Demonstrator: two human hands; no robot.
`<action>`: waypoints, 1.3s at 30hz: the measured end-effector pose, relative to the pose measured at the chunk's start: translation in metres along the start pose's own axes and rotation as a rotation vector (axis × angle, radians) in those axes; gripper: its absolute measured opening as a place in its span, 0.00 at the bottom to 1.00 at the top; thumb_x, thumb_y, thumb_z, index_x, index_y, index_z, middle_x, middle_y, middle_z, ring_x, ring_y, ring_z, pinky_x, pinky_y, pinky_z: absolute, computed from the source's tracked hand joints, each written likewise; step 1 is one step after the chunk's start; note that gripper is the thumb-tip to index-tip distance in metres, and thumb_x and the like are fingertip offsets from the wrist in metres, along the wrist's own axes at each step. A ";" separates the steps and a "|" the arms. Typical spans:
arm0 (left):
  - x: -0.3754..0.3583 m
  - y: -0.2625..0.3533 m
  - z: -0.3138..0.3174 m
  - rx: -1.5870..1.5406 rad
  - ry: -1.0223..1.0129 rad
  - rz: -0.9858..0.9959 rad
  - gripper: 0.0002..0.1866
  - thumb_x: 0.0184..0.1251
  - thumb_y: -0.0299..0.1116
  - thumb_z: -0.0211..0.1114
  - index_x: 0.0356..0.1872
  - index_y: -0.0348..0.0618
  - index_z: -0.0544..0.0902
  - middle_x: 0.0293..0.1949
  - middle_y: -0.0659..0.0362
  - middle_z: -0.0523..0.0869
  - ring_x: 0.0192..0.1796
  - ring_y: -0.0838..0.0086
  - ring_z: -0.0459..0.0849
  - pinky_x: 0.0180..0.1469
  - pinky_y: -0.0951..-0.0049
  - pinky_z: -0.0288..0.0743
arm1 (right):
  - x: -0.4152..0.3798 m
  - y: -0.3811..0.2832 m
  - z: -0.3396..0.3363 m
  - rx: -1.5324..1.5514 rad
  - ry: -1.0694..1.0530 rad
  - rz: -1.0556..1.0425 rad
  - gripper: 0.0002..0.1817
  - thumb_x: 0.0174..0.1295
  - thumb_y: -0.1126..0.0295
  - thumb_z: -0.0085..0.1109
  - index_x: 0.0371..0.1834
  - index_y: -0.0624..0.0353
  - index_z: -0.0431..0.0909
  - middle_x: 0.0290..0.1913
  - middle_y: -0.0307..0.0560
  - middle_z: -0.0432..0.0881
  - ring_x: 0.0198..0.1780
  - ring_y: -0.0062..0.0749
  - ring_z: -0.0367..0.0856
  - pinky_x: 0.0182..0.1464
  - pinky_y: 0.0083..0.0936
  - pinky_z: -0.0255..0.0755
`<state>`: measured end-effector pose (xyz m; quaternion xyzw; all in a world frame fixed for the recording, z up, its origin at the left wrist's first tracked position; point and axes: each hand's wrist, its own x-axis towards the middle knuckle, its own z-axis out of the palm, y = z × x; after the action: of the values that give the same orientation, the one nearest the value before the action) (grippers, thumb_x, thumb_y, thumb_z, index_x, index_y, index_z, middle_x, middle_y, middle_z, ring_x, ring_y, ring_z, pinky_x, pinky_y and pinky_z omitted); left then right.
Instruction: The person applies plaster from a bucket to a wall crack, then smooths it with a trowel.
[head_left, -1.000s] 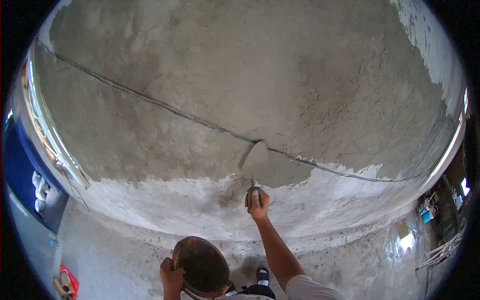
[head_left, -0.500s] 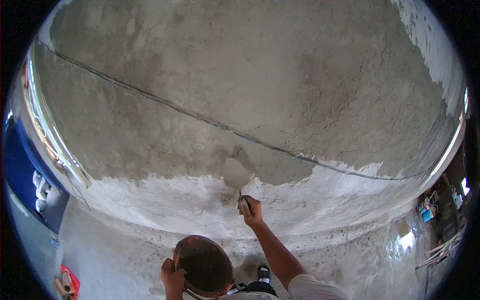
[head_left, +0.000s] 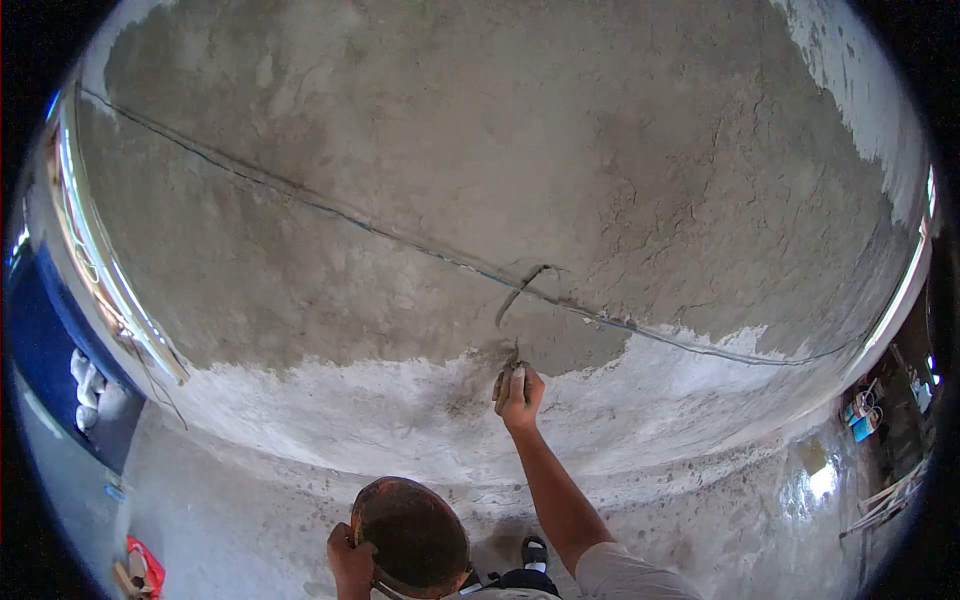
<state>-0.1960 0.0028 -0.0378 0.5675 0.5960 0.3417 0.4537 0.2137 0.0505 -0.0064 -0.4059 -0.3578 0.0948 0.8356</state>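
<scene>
Wet grey plaster covers most of the wall [head_left: 400, 150], with a pale bare band along its lower part. My right hand [head_left: 519, 396] is closed round the handle of a trowel [head_left: 507, 300], whose blade is seen nearly edge-on against the plaster, close to the cable. At the bottom, my left hand [head_left: 350, 558] grips the rim of a round, dark pan [head_left: 411, 535]; what lies inside is too dark to make out. A thin cable [head_left: 400, 238] slants down across the wall from upper left to lower right.
A blue surface with white bundles [head_left: 86, 390] is at the left. Red material [head_left: 150, 568] lies on the floor at lower left. Blue containers [head_left: 862, 428] and pale sticks [head_left: 885, 505] stand at the right. A sandalled foot [head_left: 535, 551] shows below.
My right hand has moved up and to the right with the trowel. The blade has turned from flat to nearly edge-on and now reaches the cable. The left hand still holds the pan.
</scene>
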 end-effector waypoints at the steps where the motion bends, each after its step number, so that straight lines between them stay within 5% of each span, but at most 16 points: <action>1: 0.001 -0.006 0.000 0.001 -0.002 0.011 0.13 0.38 0.20 0.67 0.25 0.39 0.71 0.22 0.57 0.76 0.24 0.69 0.75 0.29 0.63 0.69 | -0.001 0.002 0.004 0.001 0.000 0.000 0.21 0.81 0.57 0.48 0.27 0.55 0.66 0.17 0.37 0.68 0.17 0.21 0.67 0.22 0.25 0.68; 4: 0.010 -0.032 -0.001 0.000 -0.062 0.098 0.15 0.39 0.18 0.64 0.27 0.45 0.69 0.25 0.63 0.76 0.28 0.75 0.73 0.30 0.70 0.69 | -0.008 0.016 0.007 0.000 -0.004 0.077 0.20 0.80 0.58 0.50 0.28 0.57 0.68 0.20 0.35 0.70 0.19 0.19 0.69 0.23 0.24 0.68; 7: 0.005 -0.028 0.001 -0.116 -0.067 0.093 0.15 0.39 0.17 0.64 0.27 0.45 0.70 0.26 0.62 0.77 0.27 0.75 0.74 0.29 0.70 0.70 | -0.016 0.022 -0.004 -0.401 -0.312 0.114 0.07 0.71 0.71 0.55 0.39 0.64 0.78 0.22 0.38 0.75 0.22 0.22 0.75 0.25 0.26 0.68; 10: 0.006 -0.026 -0.002 -0.046 -0.043 0.032 0.15 0.38 0.16 0.64 0.28 0.44 0.70 0.26 0.61 0.77 0.27 0.74 0.74 0.29 0.70 0.70 | -0.029 0.026 -0.017 -0.378 -0.340 0.034 0.10 0.71 0.68 0.56 0.40 0.66 0.78 0.22 0.39 0.76 0.23 0.22 0.76 0.26 0.27 0.70; 14: -0.003 -0.007 -0.007 -0.071 -0.047 0.006 0.16 0.38 0.16 0.65 0.28 0.44 0.71 0.25 0.62 0.75 0.27 0.74 0.74 0.30 0.69 0.70 | -0.032 0.025 -0.042 -0.157 -0.120 0.137 0.14 0.71 0.63 0.54 0.36 0.66 0.77 0.23 0.39 0.76 0.22 0.21 0.74 0.26 0.26 0.70; 18: -0.005 0.002 -0.013 0.191 0.034 0.089 0.15 0.38 0.16 0.65 0.27 0.43 0.71 0.25 0.62 0.74 0.28 0.74 0.74 0.31 0.68 0.70 | -0.051 0.014 -0.071 -0.338 -0.116 -0.113 0.22 0.80 0.60 0.49 0.25 0.59 0.71 0.17 0.36 0.68 0.16 0.21 0.66 0.20 0.24 0.65; 25: -0.001 -0.009 -0.012 -0.141 -0.006 -0.073 0.15 0.39 0.14 0.63 0.28 0.43 0.71 0.25 0.62 0.75 0.26 0.74 0.74 0.28 0.68 0.69 | -0.050 0.040 -0.066 0.052 0.032 0.068 0.25 0.81 0.52 0.46 0.26 0.57 0.69 0.14 0.38 0.67 0.13 0.24 0.65 0.18 0.25 0.66; 30: -0.014 0.018 -0.016 -0.003 0.013 -0.127 0.15 0.41 0.14 0.62 0.29 0.44 0.70 0.26 0.61 0.76 0.27 0.73 0.77 0.26 0.68 0.71 | -0.043 0.090 -0.025 0.235 0.121 0.159 0.22 0.80 0.53 0.49 0.29 0.55 0.72 0.22 0.39 0.74 0.19 0.25 0.71 0.21 0.28 0.70; 36: -0.013 -0.001 -0.017 -0.193 0.020 -0.079 0.16 0.41 0.13 0.62 0.30 0.43 0.71 0.27 0.59 0.79 0.28 0.71 0.79 0.29 0.67 0.73 | -0.070 0.095 -0.025 -0.362 -0.357 0.255 0.13 0.75 0.63 0.54 0.36 0.60 0.77 0.24 0.39 0.77 0.23 0.28 0.76 0.26 0.28 0.70; 38: -0.011 0.003 -0.017 -0.250 0.037 -0.110 0.16 0.40 0.13 0.61 0.30 0.43 0.71 0.28 0.58 0.80 0.28 0.71 0.80 0.29 0.67 0.74 | -0.067 0.079 -0.039 -0.543 -0.472 -0.051 0.10 0.67 0.70 0.57 0.45 0.64 0.79 0.31 0.61 0.83 0.32 0.59 0.85 0.36 0.43 0.77; 39: -0.010 -0.001 -0.019 -0.135 0.025 -0.106 0.16 0.40 0.13 0.61 0.30 0.42 0.71 0.28 0.57 0.80 0.28 0.70 0.81 0.29 0.68 0.74 | -0.066 0.075 -0.046 -0.561 -0.424 0.010 0.10 0.65 0.70 0.56 0.45 0.65 0.79 0.35 0.64 0.83 0.37 0.72 0.82 0.39 0.48 0.77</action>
<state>-0.2140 -0.0049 -0.0302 0.4991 0.6065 0.3636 0.5008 0.2066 0.0416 -0.1162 -0.5927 -0.5336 0.0792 0.5981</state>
